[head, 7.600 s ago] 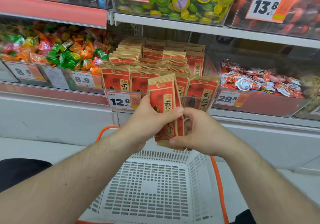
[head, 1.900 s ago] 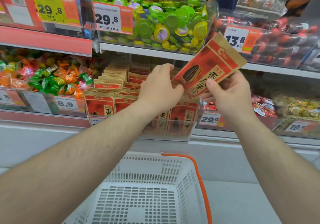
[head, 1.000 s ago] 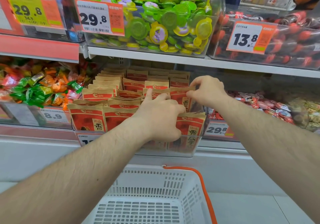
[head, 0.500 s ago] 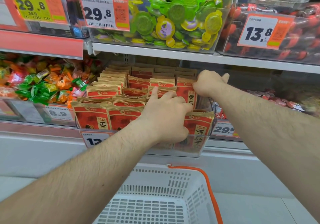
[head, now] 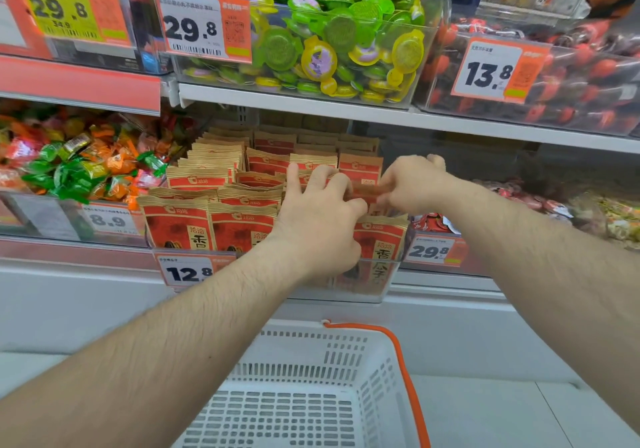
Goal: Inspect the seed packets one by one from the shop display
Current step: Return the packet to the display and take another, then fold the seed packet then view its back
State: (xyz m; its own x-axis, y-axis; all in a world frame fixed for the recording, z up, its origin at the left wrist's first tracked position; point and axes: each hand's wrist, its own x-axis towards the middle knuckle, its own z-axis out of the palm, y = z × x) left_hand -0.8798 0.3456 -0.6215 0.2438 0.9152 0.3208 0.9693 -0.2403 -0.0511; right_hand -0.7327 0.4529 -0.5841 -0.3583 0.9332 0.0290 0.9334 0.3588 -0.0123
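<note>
Red and tan seed packets (head: 176,225) stand in rows in a clear display bin (head: 363,295) on the middle shelf, above a 12.8 price tag (head: 188,272). My left hand (head: 318,219) rests on the front packets at the bin's right side, fingers spread over their tops. My right hand (head: 412,184) is just behind and to the right, fingers curled, pinching the top edge of one seed packet (head: 367,189) between the two hands. That packet is blurred and mostly hidden.
A white plastic basket (head: 311,395) with an orange handle sits below the shelf. Wrapped candies (head: 79,167) fill the bin to the left, and green and yellow jelly cups (head: 329,42) the bin above. A shelf edge (head: 381,115) runs just over the seed packets.
The packet held up in my right hand went back down into the bin. Both hands stay among the packets, and my right hand has drawn closer to my left, now pinching a packet.
</note>
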